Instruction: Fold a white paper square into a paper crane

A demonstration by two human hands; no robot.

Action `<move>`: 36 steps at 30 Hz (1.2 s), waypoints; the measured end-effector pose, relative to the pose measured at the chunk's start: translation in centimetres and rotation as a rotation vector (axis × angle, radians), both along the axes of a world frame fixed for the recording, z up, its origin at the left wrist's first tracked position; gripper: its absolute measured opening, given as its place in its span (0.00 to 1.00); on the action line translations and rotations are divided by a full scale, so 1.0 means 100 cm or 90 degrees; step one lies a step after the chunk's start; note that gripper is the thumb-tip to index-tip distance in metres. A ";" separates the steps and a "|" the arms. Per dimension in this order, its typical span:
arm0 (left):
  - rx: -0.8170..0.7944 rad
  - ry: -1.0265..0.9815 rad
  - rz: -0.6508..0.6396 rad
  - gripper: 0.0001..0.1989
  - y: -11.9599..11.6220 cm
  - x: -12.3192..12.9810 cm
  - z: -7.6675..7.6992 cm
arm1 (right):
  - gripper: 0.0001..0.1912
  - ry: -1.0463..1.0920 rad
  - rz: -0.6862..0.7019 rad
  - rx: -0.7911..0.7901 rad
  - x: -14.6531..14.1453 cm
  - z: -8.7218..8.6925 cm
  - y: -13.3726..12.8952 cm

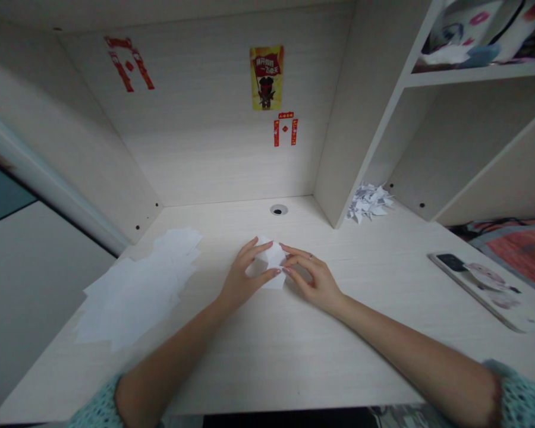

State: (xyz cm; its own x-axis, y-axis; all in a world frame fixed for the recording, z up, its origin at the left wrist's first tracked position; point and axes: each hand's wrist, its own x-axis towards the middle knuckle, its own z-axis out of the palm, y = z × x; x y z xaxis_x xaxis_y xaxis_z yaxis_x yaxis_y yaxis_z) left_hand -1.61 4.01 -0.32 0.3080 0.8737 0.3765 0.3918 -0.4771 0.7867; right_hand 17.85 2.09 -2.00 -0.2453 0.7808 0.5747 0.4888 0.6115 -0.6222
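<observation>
Loose sheets (138, 285) lie left of the left hand (243, 273), spread on the table (232, 368), well apart from the fingers. The left hand pinches the left side of the paper piece (274, 255), thumb at the near part, fingers at the far part. The piece is directly between the hands, touching both, so neither looks clearly nearer. Its long axis seems to run roughly away from the person, across the gap between the hands, with a flap (274, 283) poking out on the near side of the thumbs. The right hand (316, 284) holds the right side, fingertips close to the left's; hands almost together, both closed on the piece. Beyond the right hand, to the far right: a heap of small folded papers (369, 202). Nearer, well right: phone (485, 288), back up.

Hard to read: sheet count at left, edges merge. Left fingers cover part of the piece; its far edge and folds are washed out. Can't tell if the right fingertips press or just steady. Heap part-hidden by the divider (365, 119). Fabric (521, 249) at far right is cut off.
</observation>
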 end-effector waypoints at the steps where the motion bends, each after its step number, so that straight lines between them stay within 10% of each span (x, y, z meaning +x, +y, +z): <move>1: -0.027 -0.013 -0.015 0.26 0.000 0.000 -0.001 | 0.05 0.002 -0.002 -0.001 0.000 0.000 0.000; 28: 0.202 0.186 0.115 0.18 -0.003 -0.002 0.007 | 0.06 0.014 -0.028 0.015 -0.001 -0.003 0.002; 36: -0.022 0.040 0.034 0.16 -0.006 0.002 0.005 | 0.05 -0.025 -0.035 0.092 -0.002 0.002 0.002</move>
